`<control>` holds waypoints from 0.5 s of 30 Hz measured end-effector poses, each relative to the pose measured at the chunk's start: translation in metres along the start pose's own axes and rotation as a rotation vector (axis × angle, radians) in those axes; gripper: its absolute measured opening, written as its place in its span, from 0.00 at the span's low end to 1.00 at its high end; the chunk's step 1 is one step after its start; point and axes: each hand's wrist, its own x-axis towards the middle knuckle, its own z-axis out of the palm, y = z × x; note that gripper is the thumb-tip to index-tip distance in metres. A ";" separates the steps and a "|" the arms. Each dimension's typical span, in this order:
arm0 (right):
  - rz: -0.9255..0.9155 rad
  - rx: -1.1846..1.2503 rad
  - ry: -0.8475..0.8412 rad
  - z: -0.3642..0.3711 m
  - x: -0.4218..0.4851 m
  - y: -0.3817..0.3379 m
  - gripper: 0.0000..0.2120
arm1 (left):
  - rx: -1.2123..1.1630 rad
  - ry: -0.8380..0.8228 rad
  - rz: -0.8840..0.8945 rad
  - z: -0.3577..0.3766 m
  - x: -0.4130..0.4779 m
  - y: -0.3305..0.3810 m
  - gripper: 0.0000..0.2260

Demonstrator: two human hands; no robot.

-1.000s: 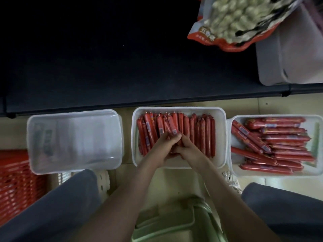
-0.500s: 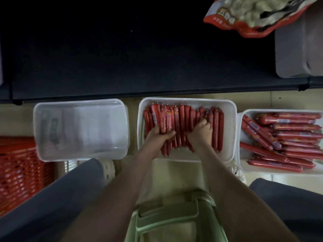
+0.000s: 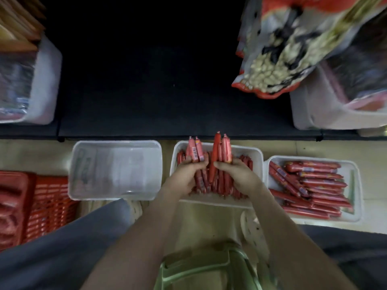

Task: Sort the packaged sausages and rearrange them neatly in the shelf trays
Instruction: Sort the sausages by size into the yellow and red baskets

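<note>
Hands met over the shallow white plastic tray (image 3: pixel 247 148) at the centre of the frame, each closed round its own small bunch taken from the thin red film-wrapped sausages (image 3: pixel 211 183) piled there. The left hand (image 3: pixel 187 174) gripped two or three paler sticks (image 3: pixel 195 150) by their lower halves. The right hand (image 3: pixel 234 174) clutched a few more, with one darker stick hanging lower between the two fists. Both bunches stood on end, tips toward the black shelf board (image 3: pixel 157 91), probably so the ends could be evened and the sticks laid back down in parallel rows. The rest of the pile lay roughly lengthwise under the wrists, not yet squared.

Left of centre sat an empty translucent white plastic tray (image 3: pixel 115 170), likely kept free to take one sort. At the right, a third white plastic tray (image 3: pixel 310 159) held longer red packaged sausages (image 3: pixel 310 185), most laid crosswise with a few slanting over them; that kind seemed already separated by length. All three trays rested on the pale floor (image 3: pixel 314 148) just below the shelf edge, within easy reach. A red slatted plastic basket (image 3: pixel 48 204) showed at lower left, and a red-edged printed snack bag (image 3: pixel 282 59) was blurred at upper right.
</note>
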 end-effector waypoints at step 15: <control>-0.450 -0.269 -0.268 0.144 -0.220 -0.165 0.14 | 0.148 -0.064 0.582 0.003 -0.289 0.118 0.13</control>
